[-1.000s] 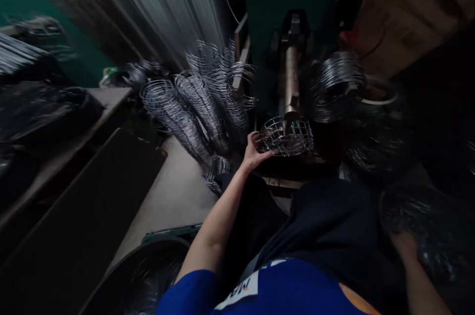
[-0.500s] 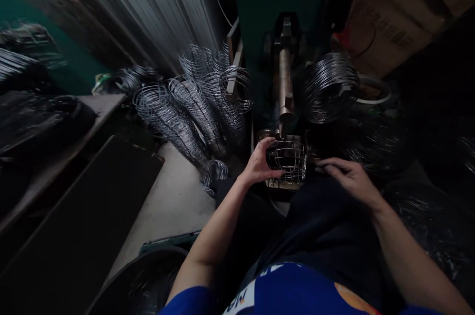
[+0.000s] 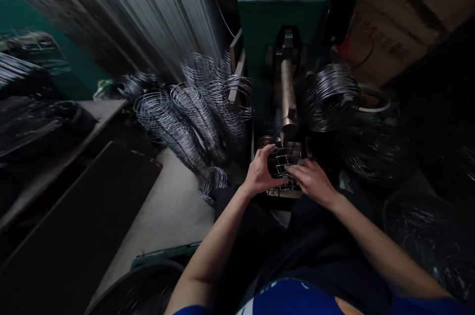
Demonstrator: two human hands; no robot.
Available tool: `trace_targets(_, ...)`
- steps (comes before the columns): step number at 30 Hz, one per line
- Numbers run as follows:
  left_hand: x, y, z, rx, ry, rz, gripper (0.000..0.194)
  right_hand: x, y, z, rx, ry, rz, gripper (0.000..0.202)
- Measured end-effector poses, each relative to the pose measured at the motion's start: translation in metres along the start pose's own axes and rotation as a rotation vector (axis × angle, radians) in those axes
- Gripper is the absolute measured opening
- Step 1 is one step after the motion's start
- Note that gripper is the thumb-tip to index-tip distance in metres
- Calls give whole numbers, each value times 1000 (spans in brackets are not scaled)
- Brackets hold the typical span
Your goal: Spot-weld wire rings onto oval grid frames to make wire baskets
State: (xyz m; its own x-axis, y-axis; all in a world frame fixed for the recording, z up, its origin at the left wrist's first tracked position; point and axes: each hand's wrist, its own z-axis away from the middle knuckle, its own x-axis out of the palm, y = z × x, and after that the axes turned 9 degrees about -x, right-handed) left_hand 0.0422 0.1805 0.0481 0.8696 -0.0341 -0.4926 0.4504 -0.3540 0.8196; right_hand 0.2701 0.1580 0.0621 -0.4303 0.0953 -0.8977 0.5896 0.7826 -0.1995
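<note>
A small wire basket [image 3: 281, 161] with a grid of thin metal bars sits below the machine's metal rod [image 3: 288, 92]. My left hand [image 3: 260, 174] grips its left side, thumb at the front and fingers toward the back. From the right, my right hand [image 3: 312, 182] reaches over the basket, its fingers closed against the front and right bars. Any small piece under those fingers is hidden. The rod's lower tip [image 3: 282, 139] is just behind the basket's upper edge; whether they touch I cannot tell.
Several stacks of curved wire frames [image 3: 174, 127] lean to the left of the machine [image 3: 260, 15]. A wire coil [image 3: 330, 97] hangs at its right. A dark board [image 3: 85, 211] lies on the left, a black tub [image 3: 148, 280] near my left elbow. Cardboard boxes [image 3: 393, 42] stand at the back right.
My right hand has moved left, from beside the basket onto it. My left hand keeps its grip. A red lamp on the machine's panel is now in view and lit as the view tilts up.
</note>
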Motion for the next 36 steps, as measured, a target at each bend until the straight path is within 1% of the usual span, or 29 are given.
trace_targets(1, 1, -1, 1, 5, 6, 10, 107, 2, -2, 2, 0, -3, 27, 43)
trace_targets(3, 2, -4, 1, 17, 22, 25, 107, 6, -4, 5, -9, 22, 36, 47)
trace_targets(7, 6, -12, -2, 45, 47, 27, 106, 9, 1, 2, -31, 102, 8, 43)
trace_targets(11, 6, -19, -11, 58, 67, 42, 105, 11, 12, -6, -71, 133, 27, 40)
trace_targets(18, 4, -18, -20, 32, 66, 74, 106, 11, 19, -13, -83, 156, 9, 39)
trace_targets(23, 3, -16, -22, 32, 65, 62, 107, 9, 17, -16, -79, 212, -36, 33)
trace_targets(26, 1, -14, -25, 26, 61, 35, 109, 8, 12, -20, -2, 240, -86, 23)
trace_targets(29, -3, -14, -32, 4, 19, 44, 111, 10, 10, -26, 136, 313, -100, 15)
trace_targets(32, -4, -16, -42, -15, 36, 28, 111, 16, 14, -34, 243, 360, -95, 12)
trace_targets(36, -4, -18, -50, -2, 58, -25, 111, 21, 19, -39, 318, 401, -121, 13)
